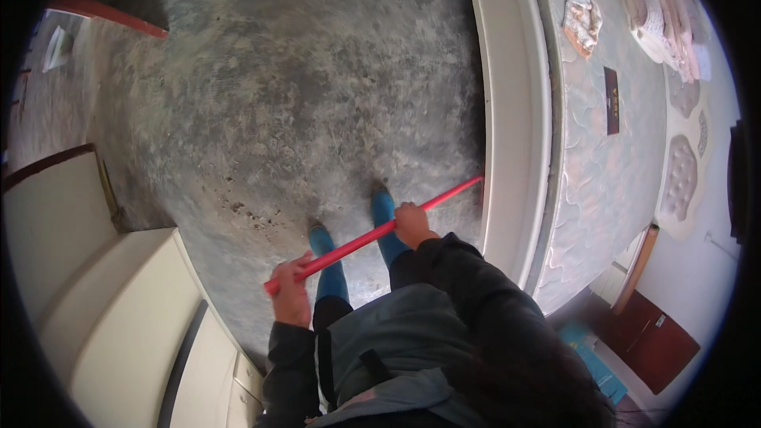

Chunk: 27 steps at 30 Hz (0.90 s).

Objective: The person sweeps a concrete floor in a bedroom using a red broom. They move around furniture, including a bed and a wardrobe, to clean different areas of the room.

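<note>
A long red pole slants across in front of my body. My left hand is wrapped around its near end, at the lower left. Farther up the pole, my right hand grips it from above. The pole's far end reaches the foot of the cream bed frame, where its tip is hard to make out and any head is hidden. Small dark crumbs of debris lie scattered on the grey concrete floor, left of my blue boots.
On the right, the bed's mattress bears a crumpled cloth, folded bedding and a dark flat item. Cream cabinets stand at lower left. A doorway with a reddish-brown frame opens at upper left.
</note>
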Available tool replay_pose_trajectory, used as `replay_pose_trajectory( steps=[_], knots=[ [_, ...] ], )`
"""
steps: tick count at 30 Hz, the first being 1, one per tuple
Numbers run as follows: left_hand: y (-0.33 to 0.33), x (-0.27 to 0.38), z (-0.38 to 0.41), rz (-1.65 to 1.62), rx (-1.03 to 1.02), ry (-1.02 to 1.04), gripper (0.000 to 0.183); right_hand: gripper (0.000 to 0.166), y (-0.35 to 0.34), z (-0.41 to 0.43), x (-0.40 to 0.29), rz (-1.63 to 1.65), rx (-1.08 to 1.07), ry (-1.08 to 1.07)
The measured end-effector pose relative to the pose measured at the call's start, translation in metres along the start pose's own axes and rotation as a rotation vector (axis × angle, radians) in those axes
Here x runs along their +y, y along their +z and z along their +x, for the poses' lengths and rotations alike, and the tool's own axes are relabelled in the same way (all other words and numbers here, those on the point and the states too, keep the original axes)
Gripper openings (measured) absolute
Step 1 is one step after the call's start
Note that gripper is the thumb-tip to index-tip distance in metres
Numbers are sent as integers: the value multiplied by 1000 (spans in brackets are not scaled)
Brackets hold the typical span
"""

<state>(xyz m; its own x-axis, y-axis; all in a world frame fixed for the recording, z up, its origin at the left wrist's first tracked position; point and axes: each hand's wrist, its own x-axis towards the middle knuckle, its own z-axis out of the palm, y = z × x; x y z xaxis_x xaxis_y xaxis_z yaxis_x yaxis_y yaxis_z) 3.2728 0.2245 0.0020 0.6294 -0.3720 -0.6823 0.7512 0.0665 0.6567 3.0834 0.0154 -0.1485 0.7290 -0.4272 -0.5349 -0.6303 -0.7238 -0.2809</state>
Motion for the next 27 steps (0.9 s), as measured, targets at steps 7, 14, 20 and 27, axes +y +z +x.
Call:
replay_pose_trajectory(
  steps=[7,14,20,27],
  knots=[
    [-45,113,-86,317,343,400,20,4,-56,25,-153,83,120,-273],
    [-73,227,-220,316,325,945,27,7,-137,-37,-276,311,158,-743],
    [-55,167,-185,468,279,608,18,10,-121,-46,-178,201,75,-448],
    [17,125,-180,424,-32,459,11,10,-102,-24,-115,68,68,-366]
  ],
)
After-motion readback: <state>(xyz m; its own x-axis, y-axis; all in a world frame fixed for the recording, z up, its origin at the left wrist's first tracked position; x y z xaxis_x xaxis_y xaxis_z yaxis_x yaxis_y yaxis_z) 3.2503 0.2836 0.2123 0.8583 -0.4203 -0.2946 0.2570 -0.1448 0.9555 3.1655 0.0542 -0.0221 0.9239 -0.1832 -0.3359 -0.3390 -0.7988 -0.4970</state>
